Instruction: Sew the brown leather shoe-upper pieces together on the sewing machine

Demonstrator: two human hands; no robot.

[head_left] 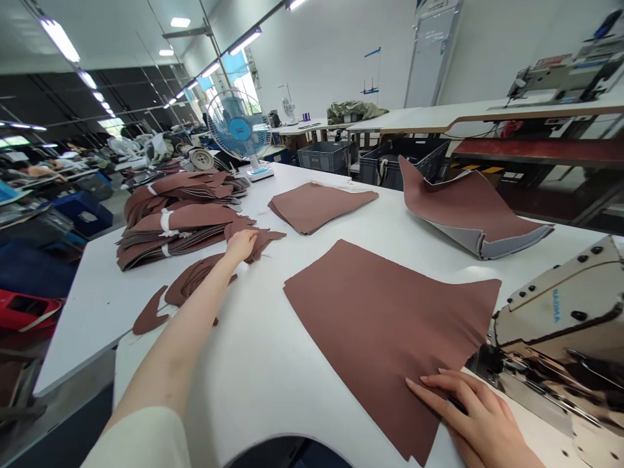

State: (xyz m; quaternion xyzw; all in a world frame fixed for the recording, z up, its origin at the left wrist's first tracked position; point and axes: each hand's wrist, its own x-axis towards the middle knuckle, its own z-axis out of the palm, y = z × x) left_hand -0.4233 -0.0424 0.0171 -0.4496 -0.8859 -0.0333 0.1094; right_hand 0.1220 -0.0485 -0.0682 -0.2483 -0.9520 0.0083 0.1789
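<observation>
My left hand (240,246) reaches far out over the white table (273,364) and its fingers curl onto a small brown cut fabric piece (260,242) beside a pile of similar pieces. My right hand (475,413) lies flat, fingers stretched out, on the near right corner of a large brown fabric panel (385,318), just in front of the sewing machine (560,325).
Bundled stacks of brown pieces (175,221) lie at the left. More curved brown pieces (190,283) sit under my left forearm. A folded brown stack (316,205) and a curled foam-backed stack (468,208) lie further back. A blue desk fan (241,130) stands at the far edge.
</observation>
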